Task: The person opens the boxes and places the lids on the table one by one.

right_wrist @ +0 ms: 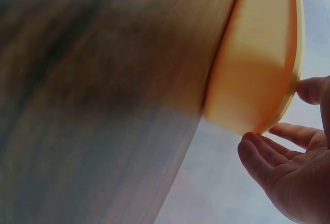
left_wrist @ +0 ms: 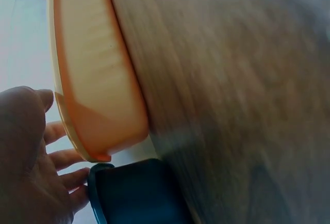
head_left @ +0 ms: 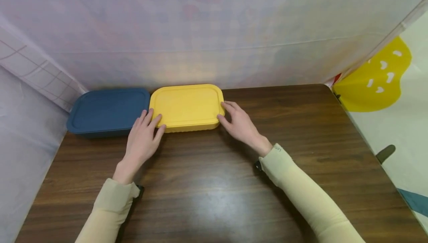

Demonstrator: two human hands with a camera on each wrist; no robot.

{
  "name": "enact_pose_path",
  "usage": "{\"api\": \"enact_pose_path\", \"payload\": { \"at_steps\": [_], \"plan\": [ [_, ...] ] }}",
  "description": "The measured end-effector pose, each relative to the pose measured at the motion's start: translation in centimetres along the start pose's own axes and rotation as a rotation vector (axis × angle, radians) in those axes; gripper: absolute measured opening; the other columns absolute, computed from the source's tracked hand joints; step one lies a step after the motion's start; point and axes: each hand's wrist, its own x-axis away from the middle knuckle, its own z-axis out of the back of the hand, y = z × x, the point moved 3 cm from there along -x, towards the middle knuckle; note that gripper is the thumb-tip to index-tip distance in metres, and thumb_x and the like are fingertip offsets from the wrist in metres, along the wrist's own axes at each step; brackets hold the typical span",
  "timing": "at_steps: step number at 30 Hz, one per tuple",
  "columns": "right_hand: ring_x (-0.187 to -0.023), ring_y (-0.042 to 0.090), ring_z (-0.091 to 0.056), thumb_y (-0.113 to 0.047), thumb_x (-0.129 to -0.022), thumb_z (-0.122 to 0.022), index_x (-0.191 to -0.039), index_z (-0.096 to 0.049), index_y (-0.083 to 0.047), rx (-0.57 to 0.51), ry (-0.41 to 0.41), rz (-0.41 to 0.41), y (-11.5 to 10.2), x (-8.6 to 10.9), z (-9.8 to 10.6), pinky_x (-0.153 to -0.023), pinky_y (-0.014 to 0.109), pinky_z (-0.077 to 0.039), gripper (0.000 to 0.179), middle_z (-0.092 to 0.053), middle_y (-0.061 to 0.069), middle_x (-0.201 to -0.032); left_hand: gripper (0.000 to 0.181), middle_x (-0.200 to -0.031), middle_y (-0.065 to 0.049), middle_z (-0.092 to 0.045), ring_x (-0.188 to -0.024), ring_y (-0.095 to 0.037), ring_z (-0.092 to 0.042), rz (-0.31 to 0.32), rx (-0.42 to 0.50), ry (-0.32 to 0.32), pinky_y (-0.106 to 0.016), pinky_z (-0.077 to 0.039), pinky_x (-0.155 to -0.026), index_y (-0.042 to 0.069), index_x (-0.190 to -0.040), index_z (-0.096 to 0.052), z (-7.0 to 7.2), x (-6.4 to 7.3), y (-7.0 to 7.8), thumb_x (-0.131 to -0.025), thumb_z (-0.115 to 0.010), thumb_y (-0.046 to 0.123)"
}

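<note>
A yellow lidded storage box (head_left: pixel 187 105) sits on the brown table against the back curtain. Right beside it on the left stands a dark blue lidded box (head_left: pixel 110 111) of similar shape. My left hand (head_left: pixel 142 139) is at the yellow box's near left corner, thumb at the lid's rim and the other fingers spread where the two boxes meet. At the yellow box's right end is my right hand (head_left: pixel 239 122), its thumb touching the lid rim (right_wrist: pixel 299 53) by the near corner and its fingers along the right side. Both hands have loosely extended fingers.
The dark wood-grain table (head_left: pixel 214 183) reaches toward me and to the right. A pale curtain (head_left: pixel 214 31) hangs directly behind the boxes. On the right, a white cloth with a yellow shape (head_left: pixel 378 79) hangs past the table's edge.
</note>
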Motion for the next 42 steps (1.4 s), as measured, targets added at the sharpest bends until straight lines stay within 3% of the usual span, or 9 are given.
{"api": "enact_pose_path", "payload": {
  "at_steps": [8, 14, 21, 25, 28, 31, 33, 39, 42],
  "plan": [
    [-0.141, 0.037, -0.057, -0.033, -0.105, -0.063, -0.151, -0.052, 0.002, 0.02, -0.002, 0.01, -0.2, 0.6, 0.9, -0.12, 0.052, -0.047, 0.059, -0.055, 0.021, -0.154, 0.052, -0.166, -0.03, -0.037, -0.157, -0.048, -0.032, -0.027, 0.036, 0.042, -0.063, -0.031, -0.128, -0.002, -0.151, -0.052, -0.1, 0.2, 0.8, -0.111, -0.051, 0.031],
    [-0.138, 0.037, -0.06, -0.031, -0.103, -0.067, -0.148, -0.055, 0.002, 0.012, -0.001, -0.003, -0.2, 1.9, 1.3, -0.116, 0.053, -0.051, 0.057, -0.059, 0.02, -0.15, 0.044, -0.164, -0.028, -0.041, -0.154, -0.048, -0.037, -0.001, 0.214, 0.085, -0.065, -0.038, -0.122, -0.003, -0.145, -0.059, 0.0, 0.9, 1.4, -0.11, -0.055, 0.024],
    [-0.134, 0.036, -0.062, -0.031, -0.101, -0.069, -0.146, -0.058, 0.0, 0.017, 0.001, -0.009, 0.2, 3.4, 1.8, -0.112, 0.054, -0.053, 0.056, -0.061, 0.019, -0.148, 0.041, -0.162, -0.028, -0.042, -0.145, -0.045, -0.049, 0.116, 0.46, 0.207, -0.059, -0.057, -0.101, -0.002, -0.145, -0.06, 0.0, 1.2, 1.6, -0.106, -0.06, 0.01],
    [-0.131, 0.036, -0.064, -0.029, -0.1, -0.072, -0.145, -0.059, 0.0, 0.004, 0.006, -0.018, 0.6, 4.1, 2.4, -0.108, 0.053, -0.055, 0.056, -0.062, 0.019, -0.146, 0.042, -0.159, -0.024, -0.049, -0.139, -0.041, -0.057, 0.212, 0.574, 0.263, -0.056, -0.052, -0.112, 0.001, -0.145, -0.06, -0.2, 0.9, 1.6, -0.104, -0.061, 0.008],
    [-0.128, 0.037, -0.065, -0.027, -0.099, -0.073, -0.145, -0.059, 0.001, -0.012, 0.004, -0.025, 0.8, 4.5, 2.9, -0.106, 0.052, -0.057, 0.055, -0.062, 0.019, -0.145, 0.044, -0.153, -0.021, -0.055, -0.131, -0.038, -0.064, 0.274, 0.616, 0.286, -0.044, -0.05, -0.113, 0.003, -0.146, -0.061, -0.4, 0.7, 1.5, -0.102, -0.063, 0.009],
    [-0.124, 0.036, -0.068, -0.025, -0.099, -0.074, -0.144, -0.059, 0.002, -0.036, -0.002, -0.033, 1.0, 4.9, 3.3, -0.104, 0.05, -0.059, 0.055, -0.062, 0.02, -0.144, 0.045, -0.148, -0.019, -0.062, -0.125, -0.035, -0.069, 0.316, 0.631, 0.28, -0.022, -0.049, -0.101, 0.005, -0.145, -0.062, -0.4, 0.5, 1.5, -0.101, -0.065, 0.01],
    [-0.122, 0.036, -0.069, -0.024, -0.098, -0.075, -0.144, -0.059, 0.002, -0.055, -0.009, -0.041, 1.1, 5.0, 3.6, -0.103, 0.049, -0.059, 0.056, -0.063, 0.021, -0.142, 0.045, -0.144, -0.019, -0.065, -0.123, -0.035, -0.07, 0.329, 0.636, 0.265, -0.017, -0.044, -0.097, 0.004, -0.145, -0.062, -0.4, 0.3, 1.6, -0.101, -0.065, 0.011],
    [-0.112, 0.035, -0.072, -0.019, -0.098, -0.073, -0.147, -0.054, 0.006, -0.125, -0.006, -0.073, 1.7, 4.5, 4.0, -0.096, 0.048, -0.062, 0.058, -0.065, 0.023, -0.129, 0.046, -0.139, -0.025, -0.067, -0.12, -0.04, -0.069, 0.346, 0.67, 0.213, -0.038, -0.047, -0.106, -0.001, -0.146, -0.059, -0.7, -0.4, 1.8, -0.102, -0.062, 0.013],
    [-0.105, 0.035, -0.071, -0.02, -0.102, -0.069, -0.146, -0.054, 0.008, -0.139, 0.024, -0.119, 2.0, 3.6, 4.0, -0.091, 0.047, -0.062, 0.054, -0.066, 0.022, -0.119, 0.046, -0.139, -0.027, -0.065, -0.119, -0.039, -0.067, 0.36, 0.673, 0.181, -0.034, -0.046, -0.102, 0.0, -0.147, -0.059, -0.9, -0.6, 1.9, -0.103, -0.061, 0.015]
  ]
}}
